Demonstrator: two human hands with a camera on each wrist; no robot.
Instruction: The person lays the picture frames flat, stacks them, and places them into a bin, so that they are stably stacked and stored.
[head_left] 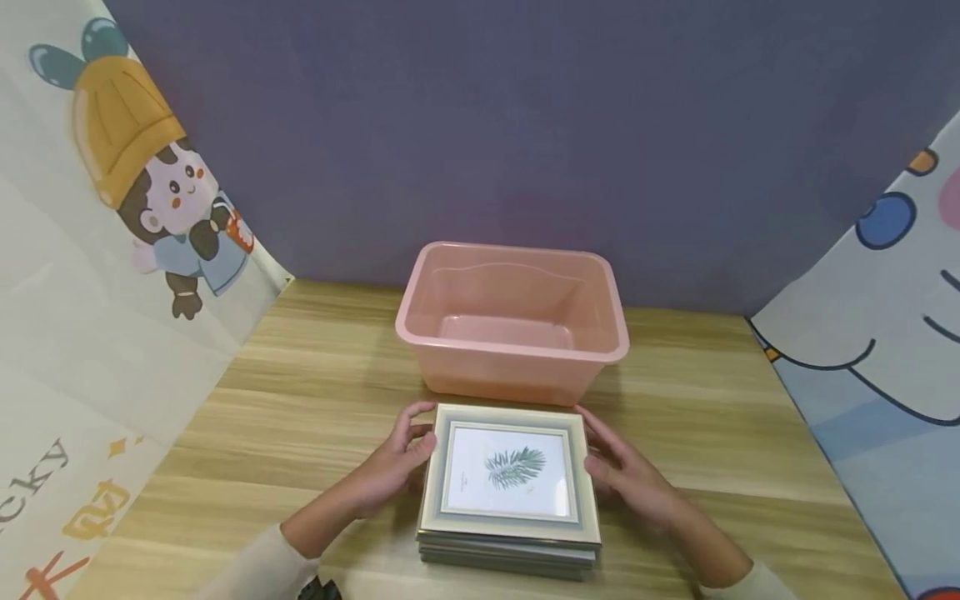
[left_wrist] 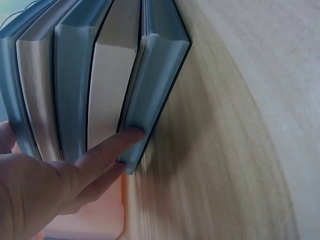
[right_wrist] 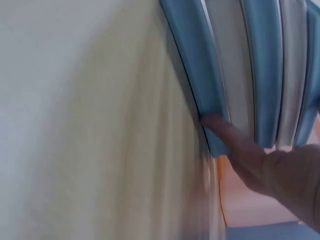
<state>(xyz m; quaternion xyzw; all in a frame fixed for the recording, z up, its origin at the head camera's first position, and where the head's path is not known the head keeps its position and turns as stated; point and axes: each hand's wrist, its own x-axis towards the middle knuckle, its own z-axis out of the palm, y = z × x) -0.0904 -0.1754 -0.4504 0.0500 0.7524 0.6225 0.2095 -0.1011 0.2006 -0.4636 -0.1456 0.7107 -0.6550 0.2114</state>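
A stack of picture frames (head_left: 510, 558) lies flat on the table, with silvery frames around a green leaf print (head_left: 517, 468) on top. My left hand (head_left: 393, 467) rests against the stack's left side, thumb near the top frame's edge. In the left wrist view, its fairly straight fingers (left_wrist: 107, 152) touch the lowest blue-grey frame edge (left_wrist: 155, 75). On the opposite side my right hand (head_left: 630, 479) touches the stack likewise. The right wrist view shows its extended finger (right_wrist: 225, 131) against the bottom frame edge (right_wrist: 195, 65). Pale and blue-grey edges alternate.
Just behind the stack stands a pink plastic bin (head_left: 513, 375), its open top showing a bare bottom. The wood-grain table (head_left: 712, 433) meets a dark blue wall (head_left: 525, 125) behind. Cartoon-printed panels (head_left: 180, 200) flank both sides. A small black object (head_left: 318, 590) sits by the left sleeve.
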